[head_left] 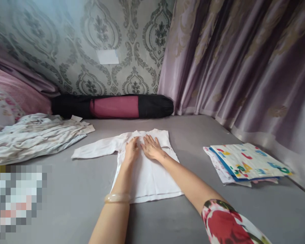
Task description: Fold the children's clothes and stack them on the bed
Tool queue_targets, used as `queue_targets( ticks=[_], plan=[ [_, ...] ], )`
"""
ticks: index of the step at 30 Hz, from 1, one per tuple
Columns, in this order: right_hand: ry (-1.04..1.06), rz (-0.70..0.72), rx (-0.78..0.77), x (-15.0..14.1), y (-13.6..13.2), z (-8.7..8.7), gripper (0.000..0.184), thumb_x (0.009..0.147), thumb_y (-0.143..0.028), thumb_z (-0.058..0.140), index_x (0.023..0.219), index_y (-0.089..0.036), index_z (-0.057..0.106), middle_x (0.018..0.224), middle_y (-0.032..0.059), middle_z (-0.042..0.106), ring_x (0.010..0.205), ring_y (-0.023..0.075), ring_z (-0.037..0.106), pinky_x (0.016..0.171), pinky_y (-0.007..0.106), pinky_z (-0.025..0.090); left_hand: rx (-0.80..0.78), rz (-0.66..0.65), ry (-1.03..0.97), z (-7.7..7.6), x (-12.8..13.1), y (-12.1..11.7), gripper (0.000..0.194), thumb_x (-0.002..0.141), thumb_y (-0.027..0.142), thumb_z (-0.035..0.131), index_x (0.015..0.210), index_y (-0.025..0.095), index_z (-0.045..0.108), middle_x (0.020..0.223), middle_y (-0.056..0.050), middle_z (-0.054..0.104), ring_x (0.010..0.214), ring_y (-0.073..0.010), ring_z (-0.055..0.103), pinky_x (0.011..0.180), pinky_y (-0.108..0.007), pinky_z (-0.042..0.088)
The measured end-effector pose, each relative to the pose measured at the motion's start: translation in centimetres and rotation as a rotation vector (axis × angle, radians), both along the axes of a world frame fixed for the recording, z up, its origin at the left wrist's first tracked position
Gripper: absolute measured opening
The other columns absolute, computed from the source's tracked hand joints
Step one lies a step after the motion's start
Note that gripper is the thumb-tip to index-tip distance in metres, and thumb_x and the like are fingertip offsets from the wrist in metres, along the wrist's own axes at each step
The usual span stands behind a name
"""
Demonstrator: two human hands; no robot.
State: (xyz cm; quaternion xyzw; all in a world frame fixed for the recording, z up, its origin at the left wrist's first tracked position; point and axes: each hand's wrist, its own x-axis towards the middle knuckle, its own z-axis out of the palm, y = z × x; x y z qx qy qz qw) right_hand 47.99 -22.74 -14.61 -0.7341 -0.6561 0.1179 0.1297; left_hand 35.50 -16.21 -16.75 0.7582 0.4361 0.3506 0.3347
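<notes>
A small white long-sleeved shirt [155, 183] lies flat on the grey bed surface [71, 196], its neckline at the far side. One sleeve [96, 148] stretches out to the left. On the right no sleeve sticks out; a fabric edge crosses the chest there. My left hand [132, 147] rests on the upper chest left of centre, its fingers extended and partly seen edge-on. Beside it, my right hand [150, 147] lies flat on the shirt with fingers spread. Neither hand grasps anything.
Folded cloths, the top one with colourful letters [251, 159], are stacked at the right. Rumpled pale clothes [38, 135] lie at the left. A long black and maroon bag [114, 107] runs along the wall. Purple curtains [205, 61] hang at the right. A blurred patch covers the lower left.
</notes>
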Motion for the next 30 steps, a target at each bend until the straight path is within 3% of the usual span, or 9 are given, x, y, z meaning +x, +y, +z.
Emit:
queue_targets(
  ticks=[8,17,23,26,30],
  plan=[
    [-0.100,-0.124,-0.061,4.0,-0.7,0.0,0.071,0.099,-0.046,0.017,0.151,0.002,0.019,0.159,0.0181,0.011,0.147,0.0272,0.007,0.117,0.047,0.000,0.081,0.049,0.312,-0.2,-0.3,0.0,0.056,0.077,0.006,0.040,0.128,0.024,0.055,0.119,-0.011,0.063,0.117,-0.0274,0.054,0.107,-0.044,0.032],
    [-0.163,-0.221,-0.053,7.6,-1.5,-0.5,0.068,0.098,-0.040,0.020,0.151,0.003,0.019,0.160,0.0160,0.012,0.147,0.0270,0.008,0.118,0.045,0.005,0.120,0.064,0.401,-0.4,-0.3,-0.3,0.049,0.086,0.011,0.037,0.130,0.026,0.052,0.124,-0.011,0.060,0.120,-0.0255,0.053,0.109,-0.046,0.030],
    [-0.163,-0.216,-0.115,7.7,-0.9,0.8,0.068,0.099,-0.042,0.018,0.151,0.001,0.021,0.159,0.0174,0.013,0.147,0.0269,0.009,0.118,0.044,0.005,0.244,0.261,0.487,0.9,0.1,-1.5,0.039,0.094,0.028,0.041,0.129,0.018,0.055,0.151,-0.019,0.032,0.140,-0.0323,0.031,0.110,-0.051,0.029],
    [-0.193,-0.252,-0.059,7.9,-0.6,0.9,0.068,0.099,-0.042,0.017,0.151,0.001,0.020,0.159,0.0178,0.012,0.147,0.0267,0.008,0.118,0.044,0.003,0.301,0.198,0.532,1.4,0.2,-2.1,0.038,0.095,0.026,0.037,0.129,0.019,0.054,0.148,-0.017,0.041,0.139,-0.0302,0.033,0.111,-0.052,0.027],
    [-0.189,-0.276,-0.058,8.1,-0.5,-0.4,0.069,0.099,-0.043,0.018,0.151,0.002,0.021,0.159,0.0176,0.013,0.147,0.0264,0.012,0.118,0.041,0.007,0.200,0.081,0.632,1.1,0.3,-2.3,0.038,0.096,0.024,0.033,0.128,0.019,0.052,0.145,-0.015,0.045,0.138,-0.0294,0.034,0.110,-0.056,0.026]
  ],
)
